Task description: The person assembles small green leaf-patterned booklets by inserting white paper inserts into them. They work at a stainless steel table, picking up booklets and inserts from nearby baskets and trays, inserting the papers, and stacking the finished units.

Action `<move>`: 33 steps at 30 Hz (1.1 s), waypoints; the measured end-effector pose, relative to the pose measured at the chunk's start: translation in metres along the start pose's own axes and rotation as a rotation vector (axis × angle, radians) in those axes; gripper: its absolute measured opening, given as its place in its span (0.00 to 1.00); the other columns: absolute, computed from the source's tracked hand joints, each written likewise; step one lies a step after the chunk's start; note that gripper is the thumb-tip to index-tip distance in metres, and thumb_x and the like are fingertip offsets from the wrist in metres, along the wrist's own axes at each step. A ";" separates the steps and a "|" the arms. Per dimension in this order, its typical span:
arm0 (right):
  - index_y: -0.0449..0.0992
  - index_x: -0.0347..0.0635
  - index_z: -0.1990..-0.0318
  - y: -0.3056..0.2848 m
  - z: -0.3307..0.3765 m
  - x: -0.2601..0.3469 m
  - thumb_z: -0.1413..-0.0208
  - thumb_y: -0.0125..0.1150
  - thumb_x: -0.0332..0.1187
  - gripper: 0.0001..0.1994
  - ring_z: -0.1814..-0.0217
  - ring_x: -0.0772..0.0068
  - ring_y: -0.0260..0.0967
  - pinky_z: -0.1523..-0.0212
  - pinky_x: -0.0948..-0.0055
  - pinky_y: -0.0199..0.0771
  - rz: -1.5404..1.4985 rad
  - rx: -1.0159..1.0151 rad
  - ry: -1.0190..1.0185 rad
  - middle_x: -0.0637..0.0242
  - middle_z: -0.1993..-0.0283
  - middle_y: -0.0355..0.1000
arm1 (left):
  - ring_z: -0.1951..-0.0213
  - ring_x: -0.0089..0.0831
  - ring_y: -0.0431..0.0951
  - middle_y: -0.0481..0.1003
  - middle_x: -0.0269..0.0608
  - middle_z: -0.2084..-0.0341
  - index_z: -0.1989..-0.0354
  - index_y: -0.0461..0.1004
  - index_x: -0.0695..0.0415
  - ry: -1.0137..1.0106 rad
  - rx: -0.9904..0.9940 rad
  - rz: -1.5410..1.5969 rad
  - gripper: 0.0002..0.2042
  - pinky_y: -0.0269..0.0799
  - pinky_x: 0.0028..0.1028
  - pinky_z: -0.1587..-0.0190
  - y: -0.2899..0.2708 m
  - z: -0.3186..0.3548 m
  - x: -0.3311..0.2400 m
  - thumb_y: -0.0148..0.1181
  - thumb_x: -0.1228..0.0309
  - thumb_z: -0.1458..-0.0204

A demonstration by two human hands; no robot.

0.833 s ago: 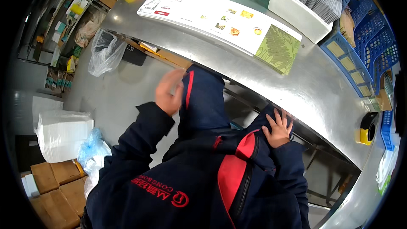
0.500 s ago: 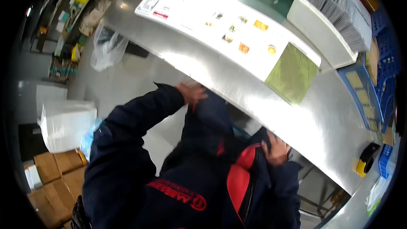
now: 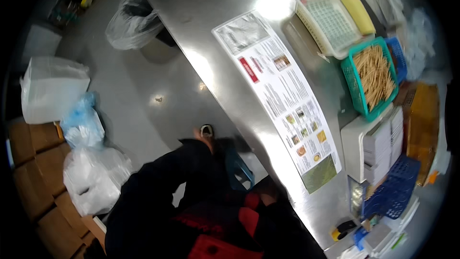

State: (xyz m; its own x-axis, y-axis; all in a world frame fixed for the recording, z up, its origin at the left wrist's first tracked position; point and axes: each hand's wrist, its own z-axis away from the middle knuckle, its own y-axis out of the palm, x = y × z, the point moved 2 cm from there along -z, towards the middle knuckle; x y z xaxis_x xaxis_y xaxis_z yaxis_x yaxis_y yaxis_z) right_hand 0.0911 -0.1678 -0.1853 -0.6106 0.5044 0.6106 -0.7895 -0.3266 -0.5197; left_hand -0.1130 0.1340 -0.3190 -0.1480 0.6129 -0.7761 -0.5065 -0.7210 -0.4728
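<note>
My left hand hangs low beside the metal table, just past its dark sleeve, near a shoe on the floor. Only a small part of that hand shows, and its fingers are too hidden to read. My right hand is in shadow close to my body, by the table's edge, its fingers hidden too. Neither hand visibly touches the long printed sheet lying on the steel table. A green sheet covers its near end. Beside my legs stands a blue-green plastic stool.
Along the table's far side are a white basket, a green basket of wooden sticks, a white bin of stacked papers and a blue basket. A tape dispenser sits near right. Cartons and plastic bags line the left.
My view has swung round to the right, showing more of the table's far side. Both hands, seen more fully before, are now mostly hidden; the right one was on my lap with fingers apart.
</note>
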 end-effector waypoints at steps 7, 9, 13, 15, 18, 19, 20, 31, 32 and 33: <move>0.76 0.38 0.30 -0.093 -0.035 0.101 0.23 0.58 0.43 0.23 0.25 0.55 0.72 0.26 0.61 0.71 -0.024 0.374 -0.038 0.52 0.30 0.76 | 0.28 0.57 0.71 0.70 0.55 0.27 0.29 0.76 0.52 -0.306 -0.652 0.383 0.24 0.64 0.48 0.23 0.029 0.226 -0.059 0.60 0.55 0.29; 0.76 0.38 0.30 -0.119 -0.058 0.158 0.21 0.56 0.45 0.23 0.23 0.57 0.70 0.25 0.63 0.69 -0.128 0.436 0.009 0.55 0.28 0.75 | 0.25 0.56 0.67 0.67 0.57 0.25 0.25 0.72 0.52 -0.409 -0.818 0.591 0.26 0.60 0.46 0.21 0.093 0.285 -0.077 0.58 0.54 0.27; 0.77 0.36 0.30 -0.176 -0.067 0.302 0.19 0.49 0.38 0.21 0.24 0.58 0.71 0.22 0.65 0.66 -0.397 0.280 -0.121 0.57 0.30 0.77 | 0.22 0.51 0.63 0.65 0.56 0.23 0.22 0.70 0.48 -0.335 -1.300 1.117 0.27 0.56 0.43 0.20 0.186 0.365 -0.142 0.56 0.53 0.25; 0.77 0.36 0.31 -0.185 -0.082 0.346 0.19 0.49 0.38 0.20 0.26 0.59 0.72 0.24 0.65 0.67 -0.340 0.294 -0.149 0.57 0.31 0.78 | 0.25 0.51 0.68 0.72 0.57 0.29 0.26 0.74 0.48 -0.676 -1.302 1.386 0.29 0.60 0.44 0.22 0.192 0.371 -0.170 0.59 0.47 0.30; 0.78 0.36 0.33 -0.154 -0.121 0.372 0.19 0.50 0.38 0.19 0.28 0.59 0.73 0.26 0.65 0.69 -0.091 0.468 -0.060 0.57 0.33 0.78 | 0.26 0.51 0.69 0.72 0.57 0.31 0.28 0.75 0.48 -0.992 -1.123 1.456 0.28 0.61 0.44 0.23 0.200 0.404 -0.201 0.60 0.46 0.30; 0.78 0.36 0.33 -0.136 -0.147 0.386 0.19 0.50 0.38 0.19 0.29 0.60 0.74 0.27 0.66 0.69 0.005 0.551 -0.058 0.57 0.34 0.79 | 0.26 0.51 0.69 0.73 0.57 0.31 0.28 0.75 0.48 -1.046 -1.167 1.504 0.28 0.62 0.44 0.24 0.208 0.409 -0.209 0.60 0.46 0.31; 0.78 0.36 0.34 -0.112 -0.174 0.400 0.19 0.50 0.38 0.19 0.29 0.60 0.74 0.28 0.66 0.70 0.094 0.622 -0.071 0.57 0.34 0.79 | 0.27 0.51 0.70 0.73 0.57 0.32 0.29 0.75 0.48 -1.090 -1.223 1.540 0.28 0.62 0.44 0.24 0.216 0.412 -0.212 0.60 0.46 0.31; 0.79 0.36 0.39 0.092 -0.288 0.560 0.20 0.52 0.37 0.16 0.38 0.62 0.79 0.37 0.68 0.76 0.527 1.054 -0.239 0.57 0.41 0.81 | 0.32 0.51 0.73 0.77 0.55 0.38 0.35 0.78 0.47 -1.177 -1.583 1.683 0.27 0.66 0.46 0.28 0.215 0.416 -0.207 0.62 0.44 0.34; 0.79 0.36 0.40 0.096 -0.292 0.563 0.20 0.53 0.37 0.16 0.39 0.62 0.79 0.38 0.68 0.77 0.566 1.088 -0.240 0.57 0.42 0.81 | 0.32 0.51 0.74 0.77 0.55 0.39 0.36 0.79 0.47 -1.161 -1.618 1.669 0.26 0.66 0.46 0.29 0.205 0.417 -0.201 0.62 0.44 0.35; 0.79 0.36 0.40 0.090 -0.311 0.562 0.21 0.53 0.37 0.16 0.40 0.62 0.80 0.39 0.68 0.77 0.621 1.112 -0.245 0.57 0.43 0.82 | 0.33 0.51 0.74 0.77 0.54 0.39 0.36 0.79 0.47 -1.147 -1.666 1.654 0.26 0.67 0.46 0.29 0.190 0.412 -0.186 0.62 0.44 0.35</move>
State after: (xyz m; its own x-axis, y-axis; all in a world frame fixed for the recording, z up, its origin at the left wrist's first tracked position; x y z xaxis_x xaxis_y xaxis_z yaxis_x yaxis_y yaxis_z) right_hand -0.3036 0.3346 -0.0749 -0.7933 -0.0903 0.6021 0.0721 -0.9959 -0.0543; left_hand -0.5316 0.0159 -0.0932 0.0405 -0.8428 -0.5367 0.9387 0.2161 -0.2684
